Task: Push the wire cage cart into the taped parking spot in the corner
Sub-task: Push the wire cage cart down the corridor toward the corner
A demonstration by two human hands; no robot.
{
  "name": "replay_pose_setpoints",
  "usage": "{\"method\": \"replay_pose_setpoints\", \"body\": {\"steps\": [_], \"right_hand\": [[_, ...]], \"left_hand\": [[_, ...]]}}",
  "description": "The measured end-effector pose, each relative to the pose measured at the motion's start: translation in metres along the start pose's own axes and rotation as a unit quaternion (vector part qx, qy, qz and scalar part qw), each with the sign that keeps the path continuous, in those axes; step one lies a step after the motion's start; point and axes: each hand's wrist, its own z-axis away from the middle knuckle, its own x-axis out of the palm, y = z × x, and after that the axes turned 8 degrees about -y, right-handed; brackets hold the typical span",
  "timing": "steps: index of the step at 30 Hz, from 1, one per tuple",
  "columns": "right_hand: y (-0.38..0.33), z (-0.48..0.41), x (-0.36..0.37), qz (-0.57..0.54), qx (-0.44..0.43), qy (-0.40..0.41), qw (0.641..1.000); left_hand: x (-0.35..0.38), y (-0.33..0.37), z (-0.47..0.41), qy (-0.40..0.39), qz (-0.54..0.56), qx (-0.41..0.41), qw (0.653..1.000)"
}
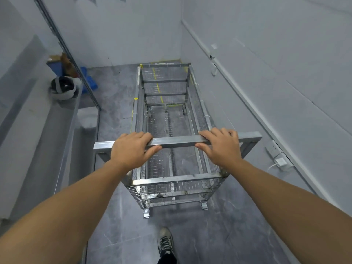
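A tall, empty wire cage cart (pixel 190 180) of silver metal stands lengthwise in front of me, its far end close to the corner walls. Its flat handle bar (pixel 177 142) crosses the near top. My left hand (pixel 131 148) grips the bar left of centre, fingers over the top and thumb underneath. My right hand (pixel 221 147) grips it right of centre the same way. Yellow floor tape (pixel 157 86) shows through the mesh under the far half of the cart and along its left side; the rest of the marking is hidden by the cart.
A white wall with a rail (pixel 247 103) and a socket with a white plug (pixel 280 161) runs close along the right. A grey ledge (pixel 47 130) holding a helmet (pixel 63 86) lines the left, with blue items (pixel 89 79) behind it. My shoe (pixel 165 242) is on the grey floor behind the cart.
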Motion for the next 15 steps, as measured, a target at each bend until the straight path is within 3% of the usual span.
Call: {"method": "replay_pose_setpoints", "body": {"steps": [15], "right_hand": [[0.016,-0.183,0.039,0.003,-0.004,0.028,1.000]], "left_hand": [[0.032,-0.110,-0.158,-0.021,0.008,0.002,1.000]]}}
